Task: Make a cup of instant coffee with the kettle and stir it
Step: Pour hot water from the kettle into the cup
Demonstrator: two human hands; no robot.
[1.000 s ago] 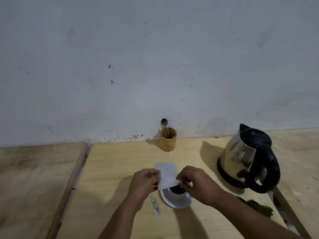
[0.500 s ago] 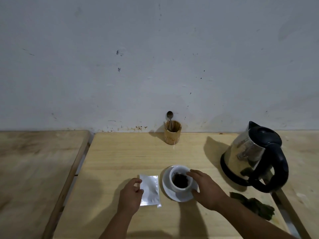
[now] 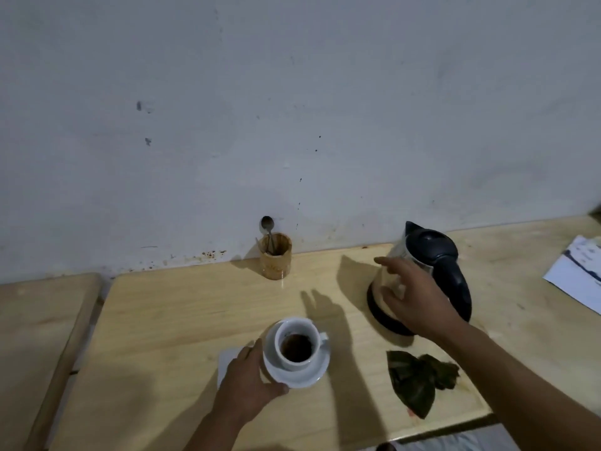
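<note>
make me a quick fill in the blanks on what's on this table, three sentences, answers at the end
1. The white cup stands on a ____.
2. A metal ____ stands in the wooden holder.
3. The open right hand hovers by the black-handled ____.

Missing words: saucer; spoon; kettle.

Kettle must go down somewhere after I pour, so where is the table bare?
Bare: table left of the wooden holder, down to the left hand; also between holder and kettle. Crowded: saucer, leaf and right hand by the kettle.
</note>
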